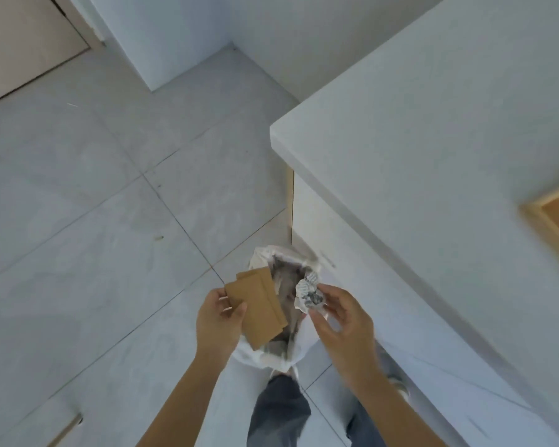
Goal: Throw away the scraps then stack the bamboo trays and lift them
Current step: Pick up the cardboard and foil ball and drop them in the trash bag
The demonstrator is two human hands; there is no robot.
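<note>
I look down at a small bin lined with a white bag (265, 358) on the floor beside a white counter. My left hand (218, 317) pinches brown cardboard pieces (260, 306) over the bin's mouth. My right hand (341, 321) holds a crumpled ball of printed paper (307, 293) at its fingertips, also above the bin. More grey paper lies inside the bin. A corner of a bamboo tray (554, 217) shows on the counter at the right edge of the view; the rest of it is cut off.
The white counter (433, 140) juts out on the right, its corner just above the bin. Pale floor tiles (94, 221) spread to the left. A white wall corner (162, 37) and a door stand at the back. My legs in jeans (278, 414) are below.
</note>
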